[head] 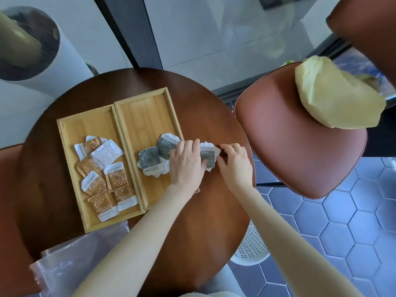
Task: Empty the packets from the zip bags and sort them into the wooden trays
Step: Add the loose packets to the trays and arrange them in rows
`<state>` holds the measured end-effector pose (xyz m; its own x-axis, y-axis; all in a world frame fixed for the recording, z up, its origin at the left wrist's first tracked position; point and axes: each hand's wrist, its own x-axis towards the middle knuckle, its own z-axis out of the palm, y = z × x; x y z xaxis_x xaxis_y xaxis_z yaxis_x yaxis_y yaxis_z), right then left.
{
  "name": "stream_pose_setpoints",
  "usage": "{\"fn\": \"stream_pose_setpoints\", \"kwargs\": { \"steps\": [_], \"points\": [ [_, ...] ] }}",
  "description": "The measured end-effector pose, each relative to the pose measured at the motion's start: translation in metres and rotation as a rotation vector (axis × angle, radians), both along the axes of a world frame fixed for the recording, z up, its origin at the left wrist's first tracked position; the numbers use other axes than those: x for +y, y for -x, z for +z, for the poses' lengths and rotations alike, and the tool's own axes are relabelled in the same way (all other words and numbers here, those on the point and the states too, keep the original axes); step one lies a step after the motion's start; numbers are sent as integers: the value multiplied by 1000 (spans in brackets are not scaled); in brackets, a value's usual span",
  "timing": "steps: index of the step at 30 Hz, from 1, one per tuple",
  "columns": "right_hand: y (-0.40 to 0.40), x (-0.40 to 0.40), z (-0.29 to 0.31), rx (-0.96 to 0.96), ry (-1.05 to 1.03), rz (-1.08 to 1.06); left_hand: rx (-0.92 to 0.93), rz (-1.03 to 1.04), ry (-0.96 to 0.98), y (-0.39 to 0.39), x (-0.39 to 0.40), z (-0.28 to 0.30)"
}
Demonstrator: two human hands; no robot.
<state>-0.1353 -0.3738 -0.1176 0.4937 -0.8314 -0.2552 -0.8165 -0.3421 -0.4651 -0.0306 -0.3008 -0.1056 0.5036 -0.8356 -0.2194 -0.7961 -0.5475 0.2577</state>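
Observation:
Two wooden trays lie side by side on a round brown table. The left tray holds several brown packets. The right tray holds a few grey packets. Just right of that tray, on the table, my left hand lies over a small pile of grey packets, fingers pressed on them. My right hand touches the pile's right edge with curled fingertips. Empty clear zip bags lie at the table's near left edge.
A brown leather chair stands right of the table with a yellow bag on it. A white cylinder stands at the far left. A white perforated basket sits under the table edge on blue hexagon tiles.

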Motion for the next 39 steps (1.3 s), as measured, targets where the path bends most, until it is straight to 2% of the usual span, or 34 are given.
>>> {"fn": "stream_pose_setpoints", "kwargs": {
  "steps": [5, 10, 14, 19, 22, 30, 35, 39],
  "points": [
    [-5, 6, -4, -54, 78, -24, 43, 3, -29, 3, -3, -3],
    [-9, 0, -4, -30, -101, -120, 85, 69, -26, 5, -6, 0],
    [-12, -2, -2, -6, -134, -125, 115, 104, -5, 6, -5, -1],
    [-14, -2, 9, -117, -271, -182, 163, 162, 138, 3, 0, 0],
    [-15, -2, 21, -221, -365, -194, 290, 244, 257, -3, 8, 5],
    [-25, 11, 48, -397, -270, -174, 549, 425, 416, -22, 53, 30],
    [-36, 34, 45, -374, -314, -144, 543, 561, 314, -33, 99, 23],
    [-42, 56, 36, -195, -329, 56, 488, 601, 271, -35, 123, 14]
  ]
}}
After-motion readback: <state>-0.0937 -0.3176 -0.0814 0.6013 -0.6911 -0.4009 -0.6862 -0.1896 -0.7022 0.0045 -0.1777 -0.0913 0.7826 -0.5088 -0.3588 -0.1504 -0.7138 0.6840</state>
